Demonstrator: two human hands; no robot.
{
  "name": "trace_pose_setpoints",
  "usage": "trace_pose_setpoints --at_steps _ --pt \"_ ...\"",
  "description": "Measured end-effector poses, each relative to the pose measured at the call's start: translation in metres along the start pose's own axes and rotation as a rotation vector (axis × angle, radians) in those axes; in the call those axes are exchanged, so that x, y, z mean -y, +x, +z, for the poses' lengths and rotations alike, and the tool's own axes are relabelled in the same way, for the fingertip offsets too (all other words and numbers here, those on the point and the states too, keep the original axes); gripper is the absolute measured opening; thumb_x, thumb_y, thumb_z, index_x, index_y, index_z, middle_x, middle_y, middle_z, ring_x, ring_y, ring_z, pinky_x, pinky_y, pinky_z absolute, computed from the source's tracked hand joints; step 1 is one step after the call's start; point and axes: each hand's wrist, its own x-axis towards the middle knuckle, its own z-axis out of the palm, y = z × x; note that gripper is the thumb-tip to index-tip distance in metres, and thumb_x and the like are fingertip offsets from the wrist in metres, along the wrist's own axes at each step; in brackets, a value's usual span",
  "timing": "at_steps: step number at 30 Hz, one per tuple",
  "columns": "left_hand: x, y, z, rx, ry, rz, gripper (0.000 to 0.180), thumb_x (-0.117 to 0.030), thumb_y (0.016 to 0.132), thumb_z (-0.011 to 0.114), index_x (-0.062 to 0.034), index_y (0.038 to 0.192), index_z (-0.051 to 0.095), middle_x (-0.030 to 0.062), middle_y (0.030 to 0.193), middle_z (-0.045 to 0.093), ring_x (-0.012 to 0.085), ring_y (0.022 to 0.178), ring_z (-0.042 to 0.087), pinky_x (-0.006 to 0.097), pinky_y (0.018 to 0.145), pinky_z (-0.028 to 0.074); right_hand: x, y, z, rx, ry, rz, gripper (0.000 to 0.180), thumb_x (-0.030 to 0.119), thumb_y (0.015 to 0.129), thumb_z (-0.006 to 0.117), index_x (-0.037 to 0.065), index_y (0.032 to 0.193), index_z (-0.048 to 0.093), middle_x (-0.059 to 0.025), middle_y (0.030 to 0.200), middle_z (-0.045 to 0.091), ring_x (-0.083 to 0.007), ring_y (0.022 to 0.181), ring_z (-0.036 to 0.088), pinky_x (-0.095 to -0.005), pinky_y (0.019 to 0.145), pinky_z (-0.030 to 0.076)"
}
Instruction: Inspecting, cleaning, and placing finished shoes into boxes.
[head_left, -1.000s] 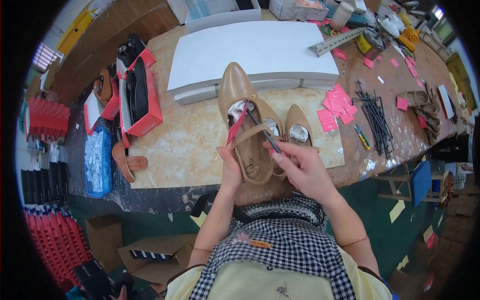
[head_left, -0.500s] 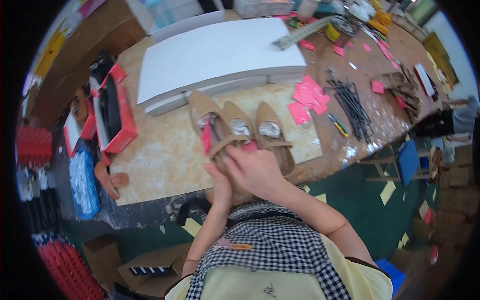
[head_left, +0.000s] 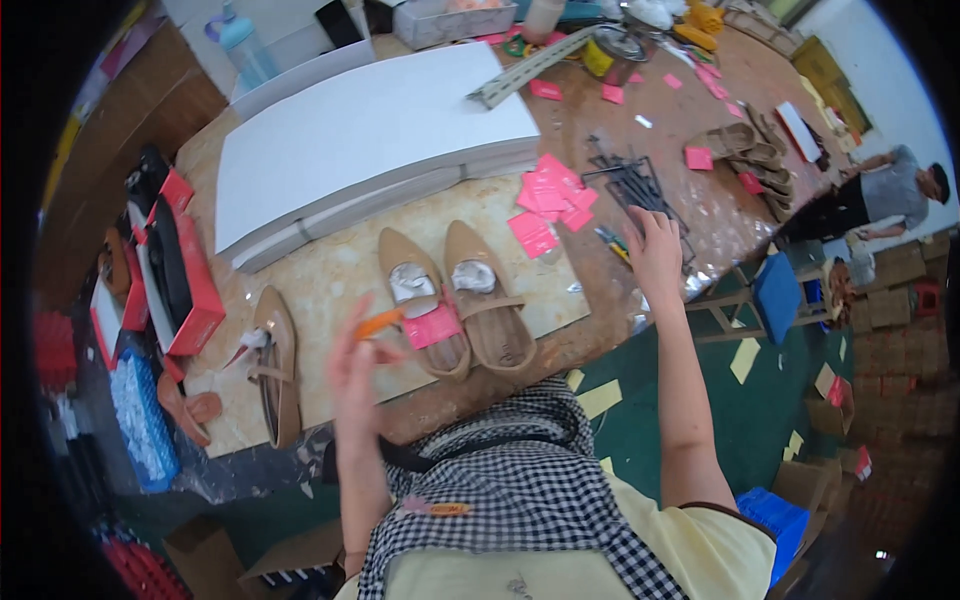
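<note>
Workshop bench (head_left: 330, 290), pale mottled stone-look top, its far right part brownish and littered.

My left hand (head_left: 352, 368) is raised over the near edge, forearm coming straight up from below. Thumb and fingertips pinch a small orange tool (head_left: 381, 322), slim and pointed; the hand is blurred, so I cannot make out how the other fingers lie. Just beyond the tool's tip sits a pink paper tag (head_left: 432, 327) lying across the left tan shoe (head_left: 422, 300) of a pair. Both are flat, pointed-toe, smooth tan leather with a strap across, each with crumpled whitish stuffing in the toe. The right tan shoe (head_left: 487, 296) lies touching its mate, toes pointing away from me.

My right hand (head_left: 655, 252) is stretched far out to the right, arm nearly straight, palm down, fingers loosely spread and holding nothing. It hovers just beside a heap of thin dark metal strips (head_left: 630, 185); whether the fingertips touch them I cannot tell. Loose pink tags (head_left: 550, 195) lie scattered between the strips and the pair.

Left of my hand, a third tan shoe (head_left: 274, 365) lies apart. Behind the pair, a stack of flat white boards (head_left: 360, 135). At the left edge, a red open shoebox (head_left: 180, 270), partly cut off by the dark rim.
</note>
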Motion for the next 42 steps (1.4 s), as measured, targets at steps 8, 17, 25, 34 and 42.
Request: trace_pose_setpoints --at_steps 8,17,25,34,42 --pt "-0.025 -0.002 0.058 0.506 -0.719 -0.244 0.094 -0.056 0.092 0.049 -0.0144 0.153 -0.009 0.0195 0.15 0.033 0.0197 0.063 0.063 0.031 0.057 0.054 0.166 -0.008 -0.053 0.775 1.663 0.279 0.029 0.014 0.094 0.06 -0.001 0.119 0.065 -0.0033 0.094 0.068 -0.007 0.078 0.056 -0.0219 0.069 0.046" --pt "-0.025 -0.011 0.051 0.512 -0.742 -0.206 0.096 -0.061 0.091 0.047 -0.016 0.152 -0.012 0.0205 0.152 0.027 0.0232 0.068 0.064 0.034 0.061 0.055 0.186 -0.012 -0.055 0.547 1.584 0.352 0.02 0.012 0.094 0.061 -0.002 0.104 0.071 -0.0043 0.089 0.07 -0.0052 0.073 0.056 -0.0202 0.068 0.048" --pt "-0.028 -0.006 0.047 0.608 -0.801 -0.192 0.101 -0.073 0.086 0.042 -0.0194 0.152 -0.014 0.0204 0.154 0.023 0.0246 0.07 0.064 0.037 0.063 0.057 0.203 -0.03 -0.054 0.941 1.68 0.338 0.026 0.014 0.085 0.073 0.0 0.105 0.067 -0.0018 0.082 0.067 -0.0068 0.074 0.058 -0.0204 0.067 0.047" --pt "-0.028 -0.013 0.047 0.708 -0.835 -0.256 0.11 -0.083 0.078 0.042 -0.0241 0.152 -0.015 0.0172 0.157 0.012 0.0305 0.086 0.065 0.039 0.068 0.058 0.186 -0.032 -0.057 1.006 1.666 0.453 0.021 0.008 0.082 0.072 -0.002 0.1 0.068 -0.0031 0.079 0.068 -0.0078 0.066 0.062 -0.0201 0.06 0.049" --pt "-0.022 -0.034 0.041 0.804 -0.838 -0.337 0.114 -0.083 0.075 0.047 -0.0256 0.151 -0.017 0.0193 0.158 0.002 0.0341 0.095 0.065 0.043 0.073 0.058 0.146 -0.036 -0.065 0.873 1.771 0.497 0.02 0.009 0.09 0.064 -0.003 0.105 0.068 -0.0104 0.085 0.071 -0.0122 0.068 0.066 -0.024 0.063 0.053"
